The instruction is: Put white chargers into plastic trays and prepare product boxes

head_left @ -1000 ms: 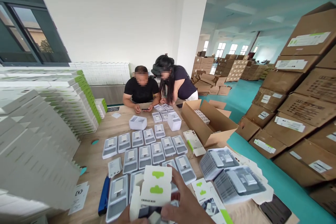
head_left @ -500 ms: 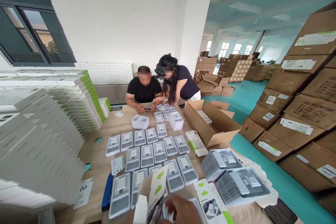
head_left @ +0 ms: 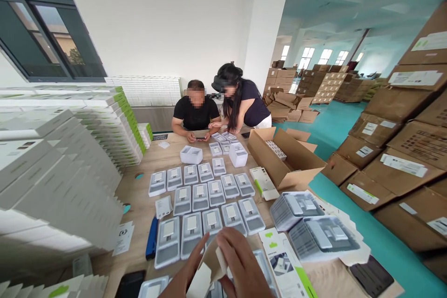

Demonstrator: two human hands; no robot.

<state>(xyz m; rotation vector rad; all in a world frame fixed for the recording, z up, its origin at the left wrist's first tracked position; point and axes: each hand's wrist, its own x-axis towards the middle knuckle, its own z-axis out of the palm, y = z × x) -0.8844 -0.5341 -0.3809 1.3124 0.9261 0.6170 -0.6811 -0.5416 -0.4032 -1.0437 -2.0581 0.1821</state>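
Observation:
Low at the bottom centre, a folded white cardboard box [head_left: 199,281] with a plain inner side is held between both hands, its flaps raised. My left hand [head_left: 184,274] grips its left side, thumb and fingers pressed against the card. On the other side, my right hand [head_left: 242,263] wraps its fingers over the upper edge. Beneath and beyond the hands are rows of pale grey plastic trays [head_left: 191,237], several with a white piece in the upper compartment. Flat printed boxes [head_left: 284,265] with green marks lie right of my right hand.
Tall stacks of white boxes [head_left: 45,167] line the left. A blue tool [head_left: 151,238] and a black phone [head_left: 130,284] lie nearby. Stacked trays [head_left: 323,237] and an open brown carton [head_left: 286,156] stand right. Two people [head_left: 196,109] are across the table, one leaning over.
The box has turned so its printed side no longer faces me. My left hand has come into clear view, and my right hand now grips the box's upper edge. The view has shifted slightly.

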